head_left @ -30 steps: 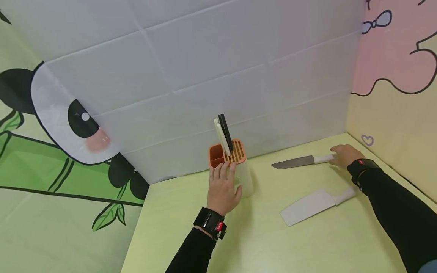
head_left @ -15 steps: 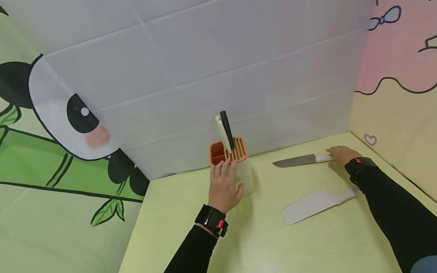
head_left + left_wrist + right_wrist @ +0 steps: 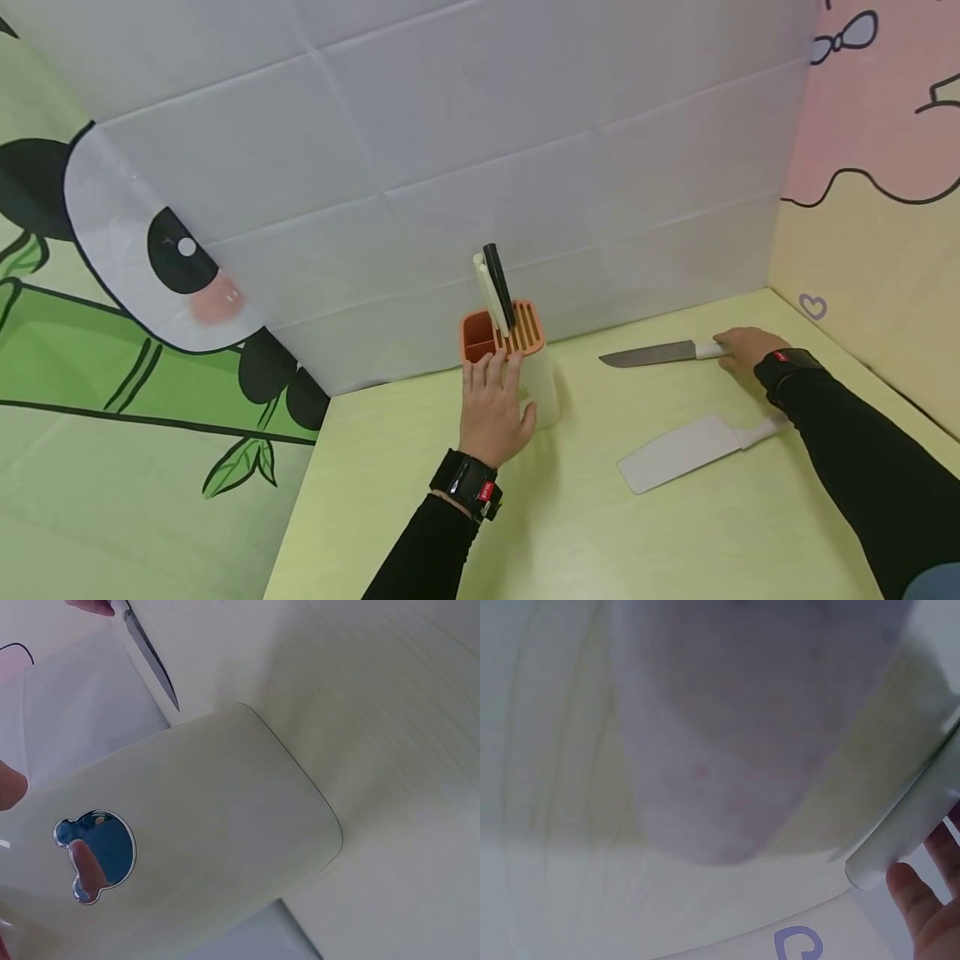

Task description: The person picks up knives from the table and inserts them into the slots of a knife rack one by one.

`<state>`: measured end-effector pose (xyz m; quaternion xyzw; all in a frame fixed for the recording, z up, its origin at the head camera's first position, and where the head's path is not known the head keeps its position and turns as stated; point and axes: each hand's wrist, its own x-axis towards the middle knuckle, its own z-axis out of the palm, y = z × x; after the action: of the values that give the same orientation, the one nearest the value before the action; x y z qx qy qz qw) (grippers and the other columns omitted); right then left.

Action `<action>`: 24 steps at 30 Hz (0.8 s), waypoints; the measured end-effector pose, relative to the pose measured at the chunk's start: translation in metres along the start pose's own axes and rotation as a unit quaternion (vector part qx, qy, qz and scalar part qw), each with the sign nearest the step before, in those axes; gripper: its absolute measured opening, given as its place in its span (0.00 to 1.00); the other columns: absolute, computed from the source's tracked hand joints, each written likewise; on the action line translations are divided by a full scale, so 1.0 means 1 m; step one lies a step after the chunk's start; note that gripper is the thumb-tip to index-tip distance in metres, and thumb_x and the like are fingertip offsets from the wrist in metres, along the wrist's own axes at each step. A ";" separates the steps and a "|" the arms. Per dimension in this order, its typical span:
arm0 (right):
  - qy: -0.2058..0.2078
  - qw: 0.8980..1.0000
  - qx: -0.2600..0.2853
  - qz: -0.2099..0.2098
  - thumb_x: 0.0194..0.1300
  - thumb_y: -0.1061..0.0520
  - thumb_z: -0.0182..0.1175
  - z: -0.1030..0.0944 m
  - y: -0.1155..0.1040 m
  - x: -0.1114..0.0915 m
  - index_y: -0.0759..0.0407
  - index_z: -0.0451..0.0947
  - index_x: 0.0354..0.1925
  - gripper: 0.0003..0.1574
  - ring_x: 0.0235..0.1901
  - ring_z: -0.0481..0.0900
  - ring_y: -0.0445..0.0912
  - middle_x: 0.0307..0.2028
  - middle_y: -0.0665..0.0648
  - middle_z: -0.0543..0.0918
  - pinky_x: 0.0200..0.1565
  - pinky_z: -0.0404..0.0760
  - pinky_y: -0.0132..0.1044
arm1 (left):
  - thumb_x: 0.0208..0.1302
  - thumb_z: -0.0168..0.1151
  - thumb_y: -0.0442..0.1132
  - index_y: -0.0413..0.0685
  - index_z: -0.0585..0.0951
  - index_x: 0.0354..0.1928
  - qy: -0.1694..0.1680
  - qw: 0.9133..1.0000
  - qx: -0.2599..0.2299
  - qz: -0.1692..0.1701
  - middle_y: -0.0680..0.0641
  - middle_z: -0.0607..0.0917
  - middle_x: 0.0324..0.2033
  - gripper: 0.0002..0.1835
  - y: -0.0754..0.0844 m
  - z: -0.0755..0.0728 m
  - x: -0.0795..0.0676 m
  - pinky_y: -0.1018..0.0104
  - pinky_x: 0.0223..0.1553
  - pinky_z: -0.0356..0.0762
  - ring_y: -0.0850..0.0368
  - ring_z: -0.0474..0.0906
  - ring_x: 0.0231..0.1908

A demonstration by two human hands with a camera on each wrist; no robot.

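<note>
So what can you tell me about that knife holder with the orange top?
The knife holder is a tall, creamy-white block that looks plastic, with rounded corners and an orange top: slots on one side, an open pocket on the other. It stands upright on the yellow-green table near the wall. Two handles, one white and one black, stick up from it. The left hand rests against its front.

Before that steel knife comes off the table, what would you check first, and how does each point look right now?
1. Right hand on the steel knife's white handle: ok, fingers rest on it; whether they wrap it, cannot tell.
2. Blade points away from both hands: ok.
3. Left hand steadies the knife block: ok, fingers lie flat against it.
4. Free slots in the block's orange top: ok, several show.
5. White cleaver lies apart from the knife: ok.
</note>
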<state>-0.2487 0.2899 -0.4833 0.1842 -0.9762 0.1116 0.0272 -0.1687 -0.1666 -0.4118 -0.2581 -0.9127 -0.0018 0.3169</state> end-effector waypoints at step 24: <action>0.025 0.998 -0.036 -0.052 0.52 0.60 0.67 0.008 0.012 -0.008 0.69 0.78 0.39 0.17 0.29 0.77 0.53 0.28 0.59 0.78 0.34 0.78 0.50 | 0.52 0.64 0.51 0.47 0.59 0.67 -0.010 1.000 -0.004 -0.008 0.40 0.65 0.62 0.42 0.002 -0.002 0.000 0.39 0.65 0.48 0.42 0.57 0.61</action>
<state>-0.2456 0.3018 -0.4943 0.2313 -0.9676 0.0796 0.0635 -0.1666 -0.1656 -0.4109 -0.2520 -0.9179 -0.0051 0.3066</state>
